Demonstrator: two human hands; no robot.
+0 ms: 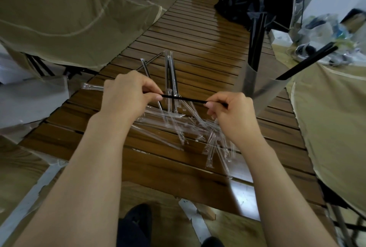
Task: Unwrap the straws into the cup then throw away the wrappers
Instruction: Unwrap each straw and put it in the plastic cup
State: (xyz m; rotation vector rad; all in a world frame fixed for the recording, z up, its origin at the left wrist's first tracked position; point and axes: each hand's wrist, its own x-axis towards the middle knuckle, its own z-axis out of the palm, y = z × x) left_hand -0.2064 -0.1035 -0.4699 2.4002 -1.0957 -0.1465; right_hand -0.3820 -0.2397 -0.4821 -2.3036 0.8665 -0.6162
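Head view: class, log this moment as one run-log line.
step: unwrapping | left hand: pinches black straw | right hand: pinches same straw | cup: holds straws | wrappers: on table

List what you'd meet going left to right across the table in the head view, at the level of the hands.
Left hand → thin black straw pinched between both hands → right hand → clear plastic cup holding black straws.

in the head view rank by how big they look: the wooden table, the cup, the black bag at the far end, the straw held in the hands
1. wooden table
2. cup
3. black bag, though it lies farther away, so its place against the cup is unsure
4. straw, pinched between the left hand and right hand
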